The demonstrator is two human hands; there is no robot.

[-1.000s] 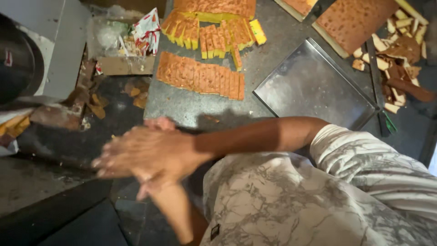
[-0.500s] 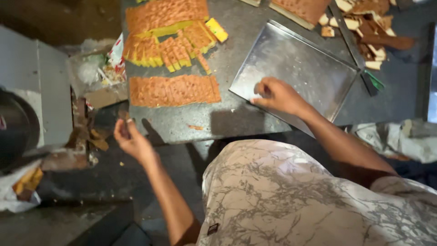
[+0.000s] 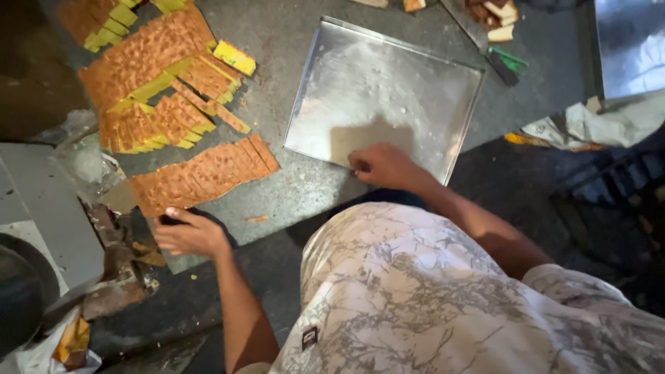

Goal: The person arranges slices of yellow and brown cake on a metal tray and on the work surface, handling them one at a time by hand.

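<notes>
My right hand (image 3: 379,166) grips the near edge of an empty square steel tray (image 3: 388,83) lying on the dark stone worktop. My left hand (image 3: 188,234) rests at the worktop's near-left edge, fingers curled against it, just below a row of sliced orange-brown cake pieces (image 3: 204,174). Farther back lie more sliced cake strips with yellow sides (image 3: 163,111) and a larger uncut brown slab (image 3: 142,59).
A knife with a green handle (image 3: 502,61) and cake offcuts (image 3: 493,12) lie at the back right. A second steel tray (image 3: 630,41) sits at the far right. Crumpled plastic bags (image 3: 83,159) and scraps lie at the left, and cloth (image 3: 589,125) to the right.
My hands, clasped together a second ago, have parted. The right one went out to the tray and now grips its near edge; the left one came down onto the worktop edge.
</notes>
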